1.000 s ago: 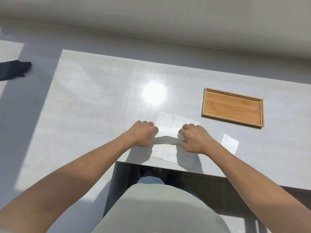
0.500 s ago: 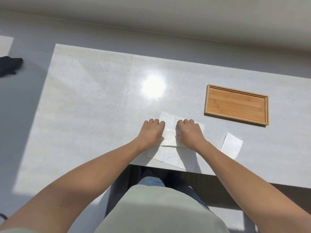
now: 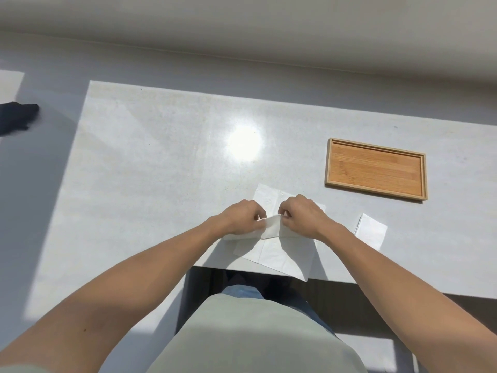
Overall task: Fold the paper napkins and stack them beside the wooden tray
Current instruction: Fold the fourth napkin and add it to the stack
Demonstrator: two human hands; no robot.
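Both hands (image 3: 271, 218) pinch the napkin (image 3: 271, 254), hiding its middle fold.

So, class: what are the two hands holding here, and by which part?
Both the left hand and right hand pinch the raised middle fold of the paper napkin; the rest lies on the table.
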